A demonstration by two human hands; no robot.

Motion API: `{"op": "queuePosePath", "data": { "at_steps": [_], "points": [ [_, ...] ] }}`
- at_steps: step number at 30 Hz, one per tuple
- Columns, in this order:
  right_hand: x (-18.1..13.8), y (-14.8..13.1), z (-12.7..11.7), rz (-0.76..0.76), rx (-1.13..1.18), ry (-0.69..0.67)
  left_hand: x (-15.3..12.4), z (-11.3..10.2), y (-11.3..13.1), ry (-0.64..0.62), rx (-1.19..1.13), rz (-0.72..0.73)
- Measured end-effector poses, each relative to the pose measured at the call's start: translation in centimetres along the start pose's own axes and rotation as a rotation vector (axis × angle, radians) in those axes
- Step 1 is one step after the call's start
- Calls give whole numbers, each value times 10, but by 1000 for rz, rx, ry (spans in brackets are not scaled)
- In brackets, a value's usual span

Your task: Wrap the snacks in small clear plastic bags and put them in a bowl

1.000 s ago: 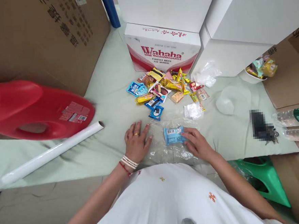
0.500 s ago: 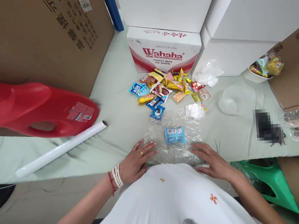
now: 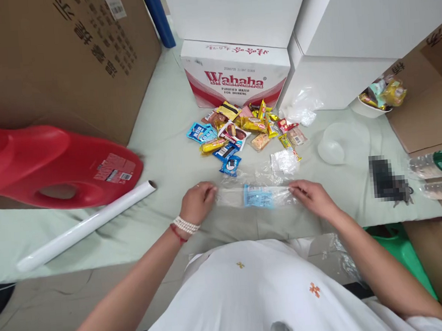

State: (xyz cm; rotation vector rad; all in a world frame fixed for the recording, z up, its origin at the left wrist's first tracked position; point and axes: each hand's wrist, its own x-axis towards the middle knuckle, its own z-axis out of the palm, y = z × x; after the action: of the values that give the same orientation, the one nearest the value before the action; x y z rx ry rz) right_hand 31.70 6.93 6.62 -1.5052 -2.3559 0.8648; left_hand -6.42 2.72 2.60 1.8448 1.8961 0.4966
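Note:
A clear plastic sheet (image 3: pixel 231 196) lies on the pale green cloth, folded forward over a light blue snack packet (image 3: pixel 258 196). My left hand (image 3: pixel 197 202) pinches the sheet's left end, fingers curled. At the sheet's right end my right hand (image 3: pixel 311 197) grips it the same way. The blue packet sits midway between my two hands, covered by the plastic.
A pile of wrapped snacks (image 3: pixel 243 131) lies beyond the sheet, in front of a Wahaha carton (image 3: pixel 235 76). A red jug (image 3: pixel 50 165) and a white roll (image 3: pixel 85 225) lie left. A clear lid (image 3: pixel 338 144), a bowl of snacks (image 3: pixel 381 99) and bottles (image 3: pixel 435 163) are right.
My hands went from lying flat on the near edge of the sheet to gripping its ends. The near half of the plastic has been folded forward over the blue packet.

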Motion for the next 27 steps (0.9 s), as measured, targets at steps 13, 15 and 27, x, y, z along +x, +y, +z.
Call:
{"op": "queuePosePath", "data": {
  "at_steps": [13,15,27],
  "points": [
    [118,-61,37,-195,-425,-125,-32,7,43,344,87,270],
    [130,-61,42,-144,-442,-203,-35,19,57,86,121,421],
    [27,-73,40,-388,-466,-319,-22,49,57,-197,124,408]
  ]
}}
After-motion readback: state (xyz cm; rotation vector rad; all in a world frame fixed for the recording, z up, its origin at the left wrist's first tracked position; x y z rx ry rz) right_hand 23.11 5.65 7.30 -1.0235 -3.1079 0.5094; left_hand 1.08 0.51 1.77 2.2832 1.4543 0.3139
